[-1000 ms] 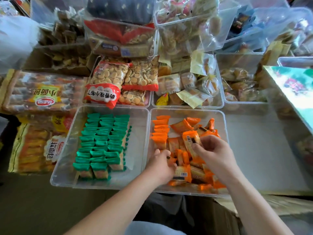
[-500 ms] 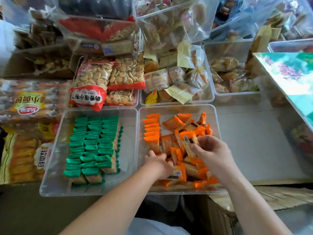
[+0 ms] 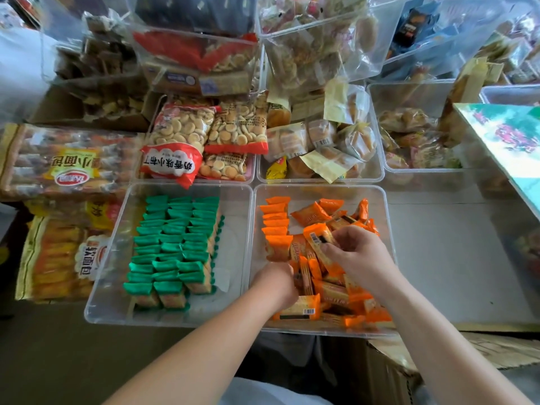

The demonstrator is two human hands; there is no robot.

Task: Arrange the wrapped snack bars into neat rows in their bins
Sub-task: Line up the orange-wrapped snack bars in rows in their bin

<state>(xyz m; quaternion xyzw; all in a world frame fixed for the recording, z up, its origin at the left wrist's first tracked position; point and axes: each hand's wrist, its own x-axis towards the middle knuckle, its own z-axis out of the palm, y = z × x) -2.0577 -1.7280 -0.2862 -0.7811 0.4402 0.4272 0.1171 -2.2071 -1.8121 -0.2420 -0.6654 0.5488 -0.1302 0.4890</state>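
**Sorting the orange bars**

The green bars lie in neat rows in the left bin. The right bin holds orange bars in a messy heap, with one short row begun along its left side. The right hand pinches one bar in its fingers above the heap. The left hand digs into the heap, and I cannot tell if it holds anything. Next, I think, the pinched bar must be turned to match the row and set at its near end.
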